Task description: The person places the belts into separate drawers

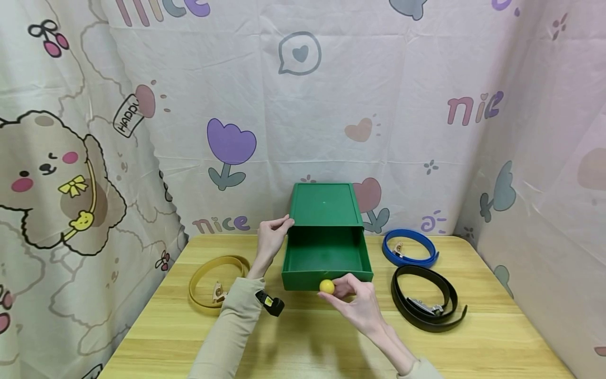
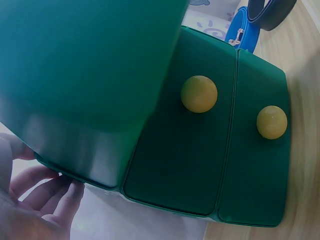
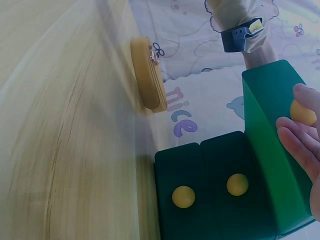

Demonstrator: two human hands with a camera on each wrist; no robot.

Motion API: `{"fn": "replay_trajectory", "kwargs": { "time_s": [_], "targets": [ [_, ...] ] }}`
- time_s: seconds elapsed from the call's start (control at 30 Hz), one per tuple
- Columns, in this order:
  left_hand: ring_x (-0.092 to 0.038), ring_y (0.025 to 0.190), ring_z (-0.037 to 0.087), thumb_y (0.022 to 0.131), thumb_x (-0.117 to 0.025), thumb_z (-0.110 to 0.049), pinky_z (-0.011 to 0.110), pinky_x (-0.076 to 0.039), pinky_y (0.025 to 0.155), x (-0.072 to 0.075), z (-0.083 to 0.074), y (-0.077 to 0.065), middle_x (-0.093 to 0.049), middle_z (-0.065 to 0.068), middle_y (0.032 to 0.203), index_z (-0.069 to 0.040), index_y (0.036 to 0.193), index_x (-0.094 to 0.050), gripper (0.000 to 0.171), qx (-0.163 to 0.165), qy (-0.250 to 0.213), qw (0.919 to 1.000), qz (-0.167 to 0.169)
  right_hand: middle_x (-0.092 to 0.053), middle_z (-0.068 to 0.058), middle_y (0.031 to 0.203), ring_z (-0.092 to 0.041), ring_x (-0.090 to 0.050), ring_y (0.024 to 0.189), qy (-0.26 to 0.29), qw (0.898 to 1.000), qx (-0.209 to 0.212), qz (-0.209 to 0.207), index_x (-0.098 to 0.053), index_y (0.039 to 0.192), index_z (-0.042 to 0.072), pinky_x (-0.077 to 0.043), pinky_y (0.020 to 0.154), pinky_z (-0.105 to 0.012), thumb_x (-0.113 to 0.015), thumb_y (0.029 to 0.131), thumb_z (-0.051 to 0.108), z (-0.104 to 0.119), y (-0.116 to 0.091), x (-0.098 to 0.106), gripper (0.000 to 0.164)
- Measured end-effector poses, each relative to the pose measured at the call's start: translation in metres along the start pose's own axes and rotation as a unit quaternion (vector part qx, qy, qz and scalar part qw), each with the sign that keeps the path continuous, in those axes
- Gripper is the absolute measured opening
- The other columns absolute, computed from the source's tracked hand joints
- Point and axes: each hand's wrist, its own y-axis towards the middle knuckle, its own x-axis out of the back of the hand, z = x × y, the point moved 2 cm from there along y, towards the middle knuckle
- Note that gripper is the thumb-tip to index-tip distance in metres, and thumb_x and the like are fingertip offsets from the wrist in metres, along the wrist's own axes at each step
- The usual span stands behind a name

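Note:
A green drawer cabinet (image 1: 324, 202) stands on the table with its top drawer (image 1: 326, 282) pulled out; the inside shows bare green. My right hand (image 1: 357, 305) pinches the round yellow knob on that drawer's front between thumb and fingers. At the cabinet's upper left front edge, my left hand (image 1: 272, 239) holds on with bent fingers, seen also in the left wrist view beside the green edge. Below the pulled-out drawer, two more drawers are closed, with a middle knob (image 2: 199, 94) and a bottom knob (image 2: 272, 122), both yellow.
A coiled yellow belt (image 1: 201, 300) lies left of the cabinet, near the left forearm. To the right are a coiled blue belt (image 1: 411, 231) and, closer, a coiled black belt (image 1: 421, 322). Printed cloth (image 1: 303, 121) hangs behind the wooden table (image 1: 303, 337).

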Motion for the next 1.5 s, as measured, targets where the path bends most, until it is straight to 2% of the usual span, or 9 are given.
{"fn": "replay_trajectory", "kwargs": {
  "time_s": [0.43,0.6,0.73,0.87,1.07,1.2,1.33,1.4,1.5],
  "targets": [
    [-0.069,0.116,0.028,0.093,-0.07,-0.025,0.017,-0.051,0.076,0.001,-0.001,0.0,-0.07,0.007,0.13,-0.007,0.121,-0.073,0.033,0.004,-0.001,1.0,-0.003,-0.076,-0.003,0.07,0.0,-0.068,0.059,-0.009,1.0,0.024,0.0,-0.066,0.094,0.007,-0.054,0.057,-0.013,-0.088,0.073,0.007,-0.002,-0.001,0.001,0.031],
    [-0.068,0.117,0.027,0.093,-0.07,-0.025,0.018,-0.051,0.076,0.0,-0.001,0.0,-0.07,0.007,0.13,-0.007,0.121,-0.074,0.033,0.004,0.004,1.0,-0.002,-0.076,-0.003,0.07,-0.002,-0.068,0.059,-0.017,0.999,0.037,-0.001,-0.066,0.095,0.007,-0.055,0.058,-0.014,-0.085,0.08,0.021,0.0,0.0,0.003,0.027],
    [-0.07,0.112,0.027,0.093,-0.07,-0.026,0.018,-0.05,0.073,0.0,-0.001,0.0,-0.07,0.006,0.129,-0.008,0.12,-0.074,0.032,0.004,0.005,1.0,-0.006,-0.075,-0.005,0.069,-0.005,-0.068,0.057,-0.01,0.998,0.067,-0.011,-0.066,0.095,0.004,-0.055,0.056,-0.015,-0.08,0.084,0.028,0.001,0.002,0.006,0.03],
    [-0.07,0.108,0.026,0.094,-0.07,-0.026,0.017,-0.05,0.072,0.001,-0.001,0.0,-0.071,0.006,0.129,-0.009,0.12,-0.074,0.032,0.006,0.005,0.9999,-0.007,-0.075,-0.007,0.068,-0.009,-0.068,0.054,-0.007,0.995,0.093,-0.021,-0.066,0.095,0.0,-0.055,0.056,-0.016,-0.079,0.086,0.025,0.002,0.004,0.011,0.03],
    [-0.069,0.114,0.026,0.094,-0.069,-0.027,0.018,-0.051,0.074,0.002,-0.001,0.0,-0.07,0.005,0.13,-0.009,0.121,-0.074,0.033,0.01,0.004,0.9999,-0.002,-0.073,-0.007,0.064,-0.009,-0.067,0.051,-0.014,0.993,0.106,-0.048,-0.067,0.09,-0.001,-0.055,0.055,-0.015,-0.079,0.086,0.026,-0.001,0.007,0.022,0.03],
    [-0.067,0.12,0.027,0.094,-0.07,-0.026,0.03,-0.058,0.087,0.002,-0.001,0.0,-0.07,0.006,0.13,-0.007,0.121,-0.074,0.033,0.008,0.0,1.0,-0.002,-0.071,-0.006,0.061,-0.007,-0.065,0.049,-0.013,0.99,0.122,-0.074,-0.067,0.088,-0.002,-0.053,0.052,-0.015,-0.081,0.085,0.026,-0.006,0.008,0.032,0.031],
    [-0.066,0.122,0.028,0.094,-0.07,-0.024,0.046,-0.056,0.097,0.001,-0.001,0.0,-0.07,0.008,0.13,-0.005,0.12,-0.073,0.033,0.003,-0.006,1.0,-0.002,-0.067,-0.006,0.055,-0.007,-0.06,0.044,0.009,0.987,0.138,-0.087,-0.066,0.085,-0.008,-0.049,0.047,-0.014,-0.082,0.084,0.021,-0.012,0.006,0.043,0.033],
    [-0.066,0.121,0.028,0.094,-0.07,-0.024,0.045,-0.057,0.096,0.001,0.0,0.0,-0.07,0.008,0.129,-0.006,0.121,-0.073,0.033,0.001,-0.005,1.0,-0.003,-0.063,-0.006,0.052,-0.007,-0.056,0.041,0.028,0.986,0.141,-0.085,-0.064,0.085,-0.01,-0.047,0.045,-0.013,-0.083,0.083,0.015,-0.014,0.004,0.049,0.032],
    [-0.068,0.118,0.028,0.093,-0.071,-0.025,0.035,-0.059,0.088,0.001,0.0,0.0,-0.07,0.008,0.129,-0.007,0.12,-0.074,0.033,-0.001,-0.002,1.0,-0.005,-0.058,-0.004,0.049,-0.005,-0.051,0.04,0.051,0.986,0.131,-0.085,-0.06,0.081,-0.011,-0.041,0.041,-0.01,-0.084,0.08,0.007,-0.02,0.0,0.061,0.03]
  ]
}}
